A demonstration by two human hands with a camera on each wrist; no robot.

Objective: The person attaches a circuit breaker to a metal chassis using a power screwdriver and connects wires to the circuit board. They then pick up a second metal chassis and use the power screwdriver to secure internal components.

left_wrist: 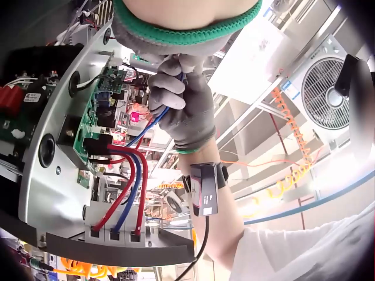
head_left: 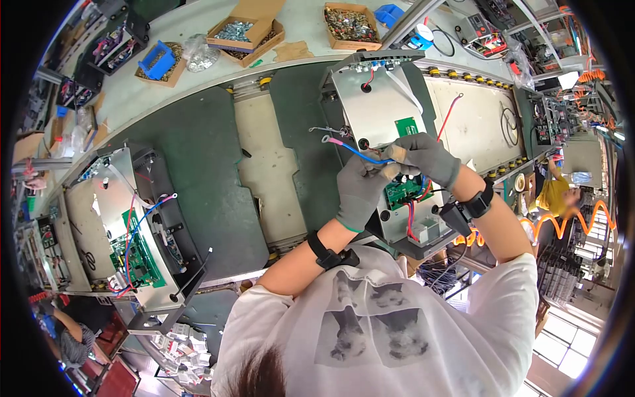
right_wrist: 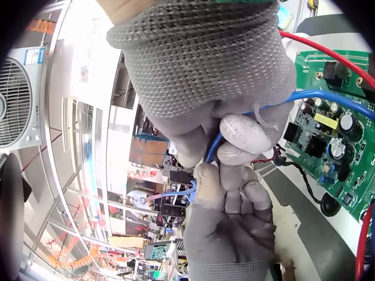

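Note:
Both hands wear grey gloves and meet over an open metal chassis [head_left: 350, 89]. My left hand [head_left: 359, 192] pinches a blue wire [head_left: 357, 153], whose ring-terminal end sticks out to the left. Close against it, my right hand [head_left: 426, 159] grips the same wire between thumb and curled fingers; the right wrist view shows the blue wire [right_wrist: 334, 95] running from that hand toward a green circuit board [right_wrist: 334, 137]. A red wire [head_left: 450, 116] with a ring terminal rises beside the right hand. Below the hands, red and blue leads [left_wrist: 140, 187] enter a terminal block on the chassis.
A second chassis [head_left: 126, 218] with boards and wires stands on the left of the line. Along the back bench sit cardboard boxes of small hardware [head_left: 350, 26] and a blue bin [head_left: 157, 61]. An orange coiled hose [head_left: 562, 221] hangs at right, near another person [head_left: 559, 195].

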